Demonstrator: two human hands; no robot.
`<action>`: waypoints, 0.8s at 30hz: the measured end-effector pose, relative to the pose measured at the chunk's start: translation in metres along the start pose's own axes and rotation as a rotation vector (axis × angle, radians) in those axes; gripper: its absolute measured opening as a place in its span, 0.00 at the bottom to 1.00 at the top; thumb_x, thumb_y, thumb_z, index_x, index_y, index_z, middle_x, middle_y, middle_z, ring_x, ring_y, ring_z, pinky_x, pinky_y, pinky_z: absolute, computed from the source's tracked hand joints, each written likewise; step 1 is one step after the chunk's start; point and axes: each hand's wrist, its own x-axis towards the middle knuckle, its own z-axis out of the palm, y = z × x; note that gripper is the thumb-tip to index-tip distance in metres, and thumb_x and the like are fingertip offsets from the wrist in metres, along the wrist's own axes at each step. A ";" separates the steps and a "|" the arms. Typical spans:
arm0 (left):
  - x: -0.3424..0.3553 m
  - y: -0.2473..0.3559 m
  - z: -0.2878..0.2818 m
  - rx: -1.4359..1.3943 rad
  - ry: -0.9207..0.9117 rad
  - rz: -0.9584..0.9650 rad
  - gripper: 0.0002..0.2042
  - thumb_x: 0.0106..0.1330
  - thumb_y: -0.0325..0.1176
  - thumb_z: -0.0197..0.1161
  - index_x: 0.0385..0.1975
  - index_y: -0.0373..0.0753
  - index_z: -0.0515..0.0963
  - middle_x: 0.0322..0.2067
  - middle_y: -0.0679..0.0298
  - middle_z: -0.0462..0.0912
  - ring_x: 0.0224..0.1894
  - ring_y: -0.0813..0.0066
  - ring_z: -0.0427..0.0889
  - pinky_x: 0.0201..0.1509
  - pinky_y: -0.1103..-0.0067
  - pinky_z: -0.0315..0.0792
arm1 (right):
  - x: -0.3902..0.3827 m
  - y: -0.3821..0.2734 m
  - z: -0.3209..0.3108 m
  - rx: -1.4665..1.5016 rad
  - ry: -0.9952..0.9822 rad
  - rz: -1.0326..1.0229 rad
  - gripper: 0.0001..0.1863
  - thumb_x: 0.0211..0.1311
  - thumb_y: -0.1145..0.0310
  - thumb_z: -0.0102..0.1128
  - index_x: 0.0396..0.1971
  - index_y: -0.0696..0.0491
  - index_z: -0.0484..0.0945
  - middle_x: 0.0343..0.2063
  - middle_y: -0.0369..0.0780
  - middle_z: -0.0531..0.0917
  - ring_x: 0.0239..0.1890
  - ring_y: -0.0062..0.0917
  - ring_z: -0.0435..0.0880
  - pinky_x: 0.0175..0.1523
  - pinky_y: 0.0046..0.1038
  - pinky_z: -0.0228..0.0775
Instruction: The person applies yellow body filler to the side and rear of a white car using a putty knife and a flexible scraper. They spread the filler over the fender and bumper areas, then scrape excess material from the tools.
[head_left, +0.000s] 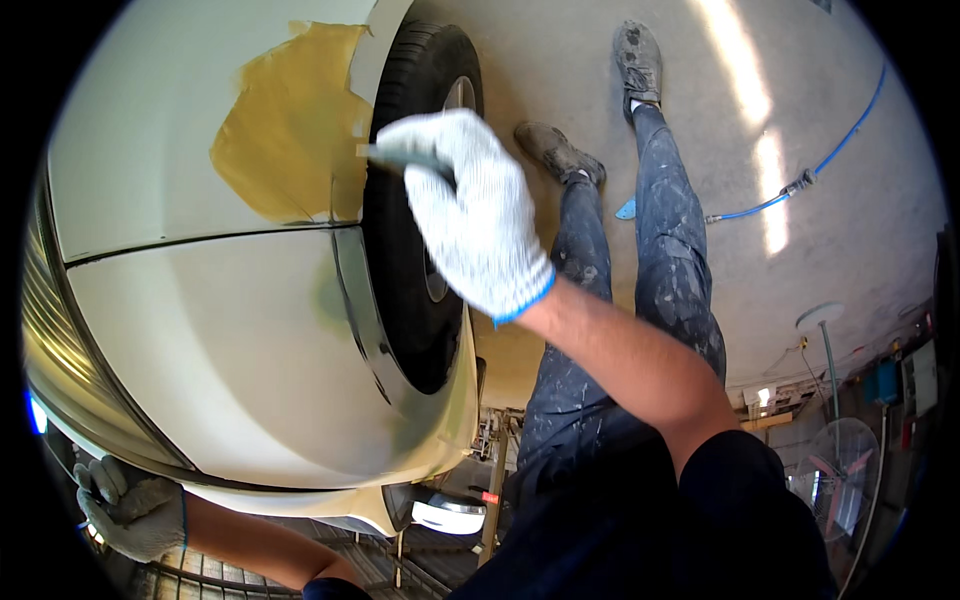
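Observation:
My right hand, in a white knit glove with blue cuff, grips a thin grey-green tool at the right edge of a yellow-tan patch on a pale car body panel. The tool's tip is blurred. Just behind the hand is the black tyre, partly hidden by it. At the lower left, my left hand, in a grey-coated glove, is beside the curved edge of the car, fingers curled around something greyish that I cannot make out.
My legs and dusty shoes rest over the concrete floor. A blue hose with a coupling crosses the floor at the right. A standing fan is at the lower right. The car's mirror juts out low in view.

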 end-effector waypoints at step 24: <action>-0.003 -0.009 0.008 -0.251 -0.106 -0.097 0.14 0.74 0.27 0.50 0.52 0.24 0.74 0.44 0.39 0.82 0.42 0.54 0.87 0.48 0.66 0.84 | 0.015 0.045 -0.009 0.736 -0.155 0.607 0.15 0.62 0.81 0.57 0.49 0.56 0.81 0.43 0.36 0.86 0.46 0.19 0.83 0.55 0.23 0.76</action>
